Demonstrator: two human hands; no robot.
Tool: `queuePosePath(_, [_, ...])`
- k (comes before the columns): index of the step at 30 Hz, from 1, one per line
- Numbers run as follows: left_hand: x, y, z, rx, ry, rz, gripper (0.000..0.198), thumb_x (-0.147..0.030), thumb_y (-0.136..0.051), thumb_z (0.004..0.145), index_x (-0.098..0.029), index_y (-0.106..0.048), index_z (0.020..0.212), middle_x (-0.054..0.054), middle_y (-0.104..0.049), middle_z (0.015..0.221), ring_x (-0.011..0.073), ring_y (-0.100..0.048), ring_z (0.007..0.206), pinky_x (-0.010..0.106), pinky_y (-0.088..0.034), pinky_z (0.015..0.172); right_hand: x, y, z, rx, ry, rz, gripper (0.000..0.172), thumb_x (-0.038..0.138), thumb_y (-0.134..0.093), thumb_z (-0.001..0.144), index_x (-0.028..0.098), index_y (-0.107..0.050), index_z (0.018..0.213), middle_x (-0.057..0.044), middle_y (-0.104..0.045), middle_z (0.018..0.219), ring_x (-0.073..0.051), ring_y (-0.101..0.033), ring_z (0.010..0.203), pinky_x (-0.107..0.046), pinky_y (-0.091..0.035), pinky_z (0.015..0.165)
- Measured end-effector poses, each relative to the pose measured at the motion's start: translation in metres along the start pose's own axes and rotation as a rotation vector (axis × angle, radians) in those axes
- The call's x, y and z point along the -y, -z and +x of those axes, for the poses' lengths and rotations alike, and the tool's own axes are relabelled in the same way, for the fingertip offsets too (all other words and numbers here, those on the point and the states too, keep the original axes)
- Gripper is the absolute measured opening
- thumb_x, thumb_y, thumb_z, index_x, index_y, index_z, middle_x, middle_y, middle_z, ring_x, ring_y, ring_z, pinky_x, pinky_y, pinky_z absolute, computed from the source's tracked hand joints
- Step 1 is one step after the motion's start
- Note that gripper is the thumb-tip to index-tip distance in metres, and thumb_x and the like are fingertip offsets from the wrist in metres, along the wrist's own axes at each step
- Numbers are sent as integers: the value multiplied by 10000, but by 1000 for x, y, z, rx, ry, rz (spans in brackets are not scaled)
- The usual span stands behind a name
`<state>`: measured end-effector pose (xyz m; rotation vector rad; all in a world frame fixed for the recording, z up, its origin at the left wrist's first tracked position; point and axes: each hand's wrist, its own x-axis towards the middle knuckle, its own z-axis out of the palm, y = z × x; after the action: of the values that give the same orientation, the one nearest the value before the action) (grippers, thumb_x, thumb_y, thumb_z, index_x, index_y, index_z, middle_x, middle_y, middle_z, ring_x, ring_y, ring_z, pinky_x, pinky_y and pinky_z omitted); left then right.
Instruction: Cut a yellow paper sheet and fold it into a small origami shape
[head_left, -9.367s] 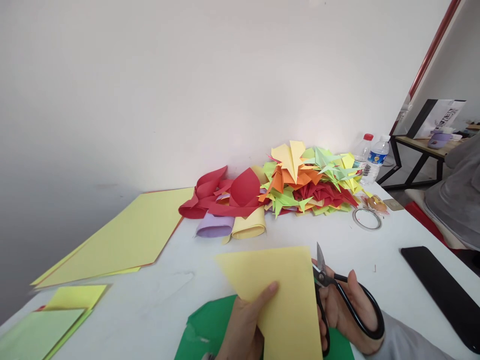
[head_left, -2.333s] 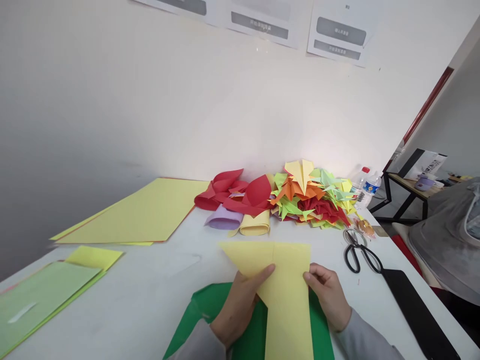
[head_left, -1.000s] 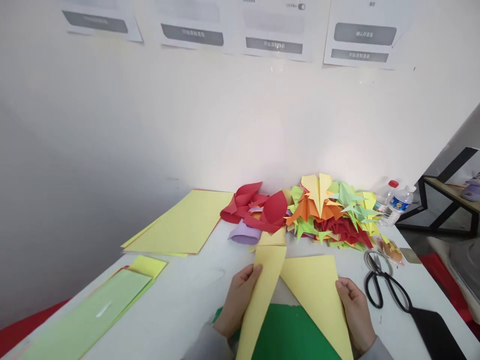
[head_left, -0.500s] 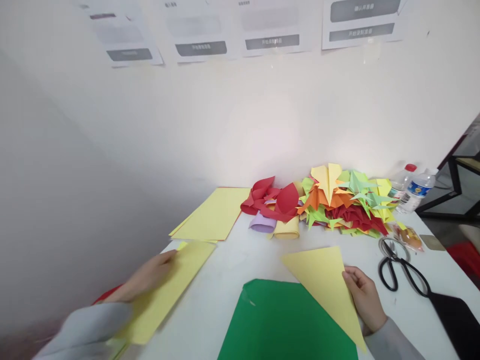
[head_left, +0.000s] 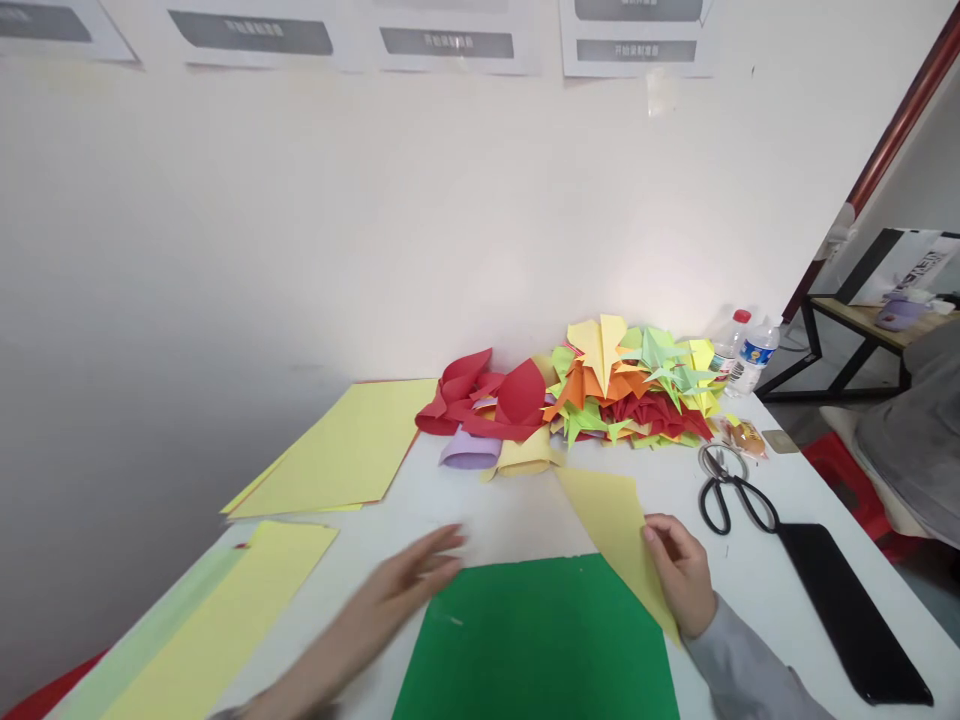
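Note:
My right hand (head_left: 679, 572) pinches the edge of a folded yellow paper triangle (head_left: 611, 520) that lies on the white table (head_left: 525, 515). My left hand (head_left: 397, 590) hovers over the table with its fingers stretched out, blurred by motion and holding nothing. It is beside the left edge of a green sheet (head_left: 536, 645) in front of me. A yellow paper strip (head_left: 225, 625) lies at the near left on a pale green sheet.
Black scissors (head_left: 726, 492) and a black phone (head_left: 851, 610) lie to the right. A heap of folded paper shapes (head_left: 630, 385), curled red, purple and yellow offcuts (head_left: 487, 420), large yellow sheets (head_left: 341, 450) and two water bottles (head_left: 742, 350) stand by the wall. A person in grey (head_left: 915, 430) sits at right.
My left hand has let go of the yellow strip on the left pile and swung back toward the green sheet. My right hand still holds the yellow triangle. The scissors lie where they were.

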<state>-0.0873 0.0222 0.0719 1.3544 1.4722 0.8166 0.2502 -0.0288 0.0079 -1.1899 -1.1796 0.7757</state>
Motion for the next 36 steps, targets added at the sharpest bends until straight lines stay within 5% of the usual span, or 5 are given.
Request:
queuePosePath(4, [-27, -100, 4, 228, 209, -538, 608, -522, -732, 678, -209, -601, 1183, 157, -598, 1259, 314, -611, 1084, 432, -490, 915, 15, 0, -10, 171, 384, -124, 185, 150, -475, 909, 215, -632, 980, -74, -674, 918, -186, -637, 866, -307, -528, 757])
queuePosePath(9, [-24, -150, 25, 169, 157, -764, 551, -486, -716, 713, -152, -595, 1135, 112, -675, 971, 273, -650, 903, 345, -520, 721, 22, 4, -13, 325, 530, -168, 260, 70, -457, 882, 195, -604, 1057, -109, -641, 965, -193, -620, 872, -329, -535, 730])
queuePosePath(14, [-4, -156, 29, 78, 134, -807, 579, -481, -702, 737, -192, -536, 1210, 115, -619, 1131, 244, -633, 916, 321, -515, 725, 15, 7, -8, 325, 357, -103, 216, 295, -567, 885, 203, -599, 1077, -111, -631, 1002, -213, -613, 899, -343, -528, 750])
queuePosePath(23, [-2, -154, 27, 29, 116, -771, 705, -551, -639, 768, -262, -385, 1359, 127, -499, 1367, 218, -633, 921, 309, -518, 711, 1, 8, -2, 488, 74, -9, 621, 649, -666, 695, 218, -590, 1135, -127, -591, 1097, -269, -577, 1016, -353, -510, 779])
queuePosePath(36, [0, -157, 24, 25, 29, -667, 684, -551, -623, 781, -237, -406, 1349, 129, -508, 1342, 201, -601, 893, 277, -497, 662, -5, 2, -16, 668, 115, -259, 687, 497, -838, 556, 241, -536, 1117, -134, -501, 1257, -293, -479, 1187, -456, -435, 981])
